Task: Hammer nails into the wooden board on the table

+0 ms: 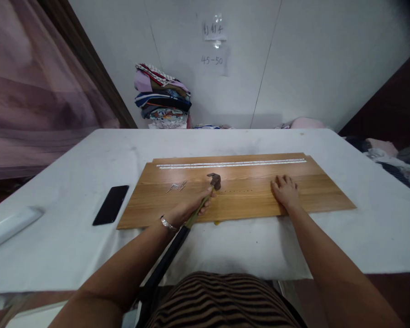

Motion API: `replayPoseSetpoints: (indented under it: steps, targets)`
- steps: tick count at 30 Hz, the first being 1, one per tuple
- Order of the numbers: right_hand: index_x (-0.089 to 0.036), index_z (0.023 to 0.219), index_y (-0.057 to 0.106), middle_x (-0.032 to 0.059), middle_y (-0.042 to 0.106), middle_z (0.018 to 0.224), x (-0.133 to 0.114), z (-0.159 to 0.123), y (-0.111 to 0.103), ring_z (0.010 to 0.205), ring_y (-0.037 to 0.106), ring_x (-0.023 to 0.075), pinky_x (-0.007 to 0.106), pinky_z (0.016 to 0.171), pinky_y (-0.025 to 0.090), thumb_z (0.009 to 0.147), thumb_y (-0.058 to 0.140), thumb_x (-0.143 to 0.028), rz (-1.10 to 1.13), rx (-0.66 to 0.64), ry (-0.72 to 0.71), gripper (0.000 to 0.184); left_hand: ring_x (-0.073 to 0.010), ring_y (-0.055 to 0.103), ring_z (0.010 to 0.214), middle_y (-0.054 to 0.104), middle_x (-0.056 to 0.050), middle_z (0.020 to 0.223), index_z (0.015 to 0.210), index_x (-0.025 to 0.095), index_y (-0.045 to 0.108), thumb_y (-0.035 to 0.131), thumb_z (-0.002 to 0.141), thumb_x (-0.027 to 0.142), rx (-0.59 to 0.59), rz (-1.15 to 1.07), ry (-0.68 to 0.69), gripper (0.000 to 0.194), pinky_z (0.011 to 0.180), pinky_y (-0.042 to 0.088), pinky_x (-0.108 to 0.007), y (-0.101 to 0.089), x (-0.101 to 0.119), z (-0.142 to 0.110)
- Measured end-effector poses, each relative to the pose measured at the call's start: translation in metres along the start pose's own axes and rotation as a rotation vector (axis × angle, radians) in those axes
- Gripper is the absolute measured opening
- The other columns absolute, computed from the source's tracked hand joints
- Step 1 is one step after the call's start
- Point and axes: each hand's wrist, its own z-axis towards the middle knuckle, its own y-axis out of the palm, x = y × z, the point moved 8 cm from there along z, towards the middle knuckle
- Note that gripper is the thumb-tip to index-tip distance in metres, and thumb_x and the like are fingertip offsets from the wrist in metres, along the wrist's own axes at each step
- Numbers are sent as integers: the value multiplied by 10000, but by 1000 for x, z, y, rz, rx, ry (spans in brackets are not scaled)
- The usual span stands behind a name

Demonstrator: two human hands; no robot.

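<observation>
My left hand (191, 208) is closed round the handle of a hammer (214, 180), high up near the dark head. The head rests on a wooden board (314, 196) at the left end of a row of small nail heads (235, 191). My right hand (285, 190) lies flat on the board with its fingers spread, to the right of that row. Several loose nails (176, 186) lie on the board left of the hammer. A bracelet sits on my left wrist.
The board lies on a white table (71, 177). A black phone (111, 204) lies left of the board, and a white oblong object (10, 224) sits at the far left edge. A white strip (232, 163) runs along the board's far side. Folded cloths (162, 98) are stacked behind the table.
</observation>
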Motion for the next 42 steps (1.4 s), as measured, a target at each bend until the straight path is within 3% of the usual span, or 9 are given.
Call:
replayPoseSetpoints:
  steps: [10, 32, 42]
  targets:
    - [-162, 1442, 586, 193, 512, 1547, -2, -1, -3, 1418, 436, 333, 529, 1144, 326, 1030, 317, -442, -15, -18, 9, 566, -60, 318, 429, 441, 76, 631, 999, 188, 558, 445, 984, 630, 5, 30, 2, 457, 427, 229, -230, 1, -3, 2]
    - [-180, 1375, 624, 179, 557, 1492, -2, -1, -4, 1387, 450, 324, 504, 1113, 343, 1022, 321, -447, -17, -3, -5, 536, -62, 324, 417, 447, 72, 611, 991, 190, 575, 513, 946, 641, -8, -42, 15, 457, 413, 220, -222, 0, -3, 2]
    - [-180, 1369, 625, 180, 555, 1490, 0, 1, -1, 1381, 447, 323, 501, 1109, 330, 1017, 328, -456, 1, 2, -3, 536, -69, 323, 448, 443, 51, 622, 974, 197, 590, 442, 1011, 573, 36, 5, -20, 406, 434, 219, -248, -1, -5, 3]
